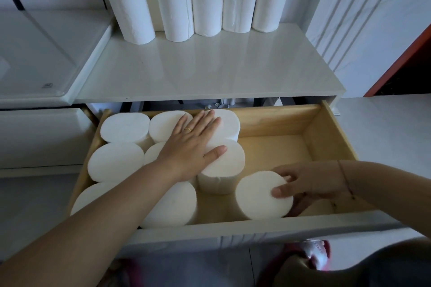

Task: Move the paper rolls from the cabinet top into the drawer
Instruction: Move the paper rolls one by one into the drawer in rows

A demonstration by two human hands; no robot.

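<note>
Several white paper rolls (205,3) stand upright in a row at the back of the white cabinet top (210,72). Below it the wooden drawer (279,123) is pulled out, and several more rolls (124,127) stand packed in its left half. My left hand (191,144) lies flat, fingers spread, on the tops of the packed rolls. My right hand (307,184) grips one roll (258,196) that stands upright near the drawer's front, apart from the others, thumb on its top and fingers around its right side.
The drawer's right half shows bare wooden floor (275,154). A white appliance top (42,58) adjoins the cabinet on the left. A white panelled wall (363,18) rises at the right, with a dark red-edged opening (405,72) beside it.
</note>
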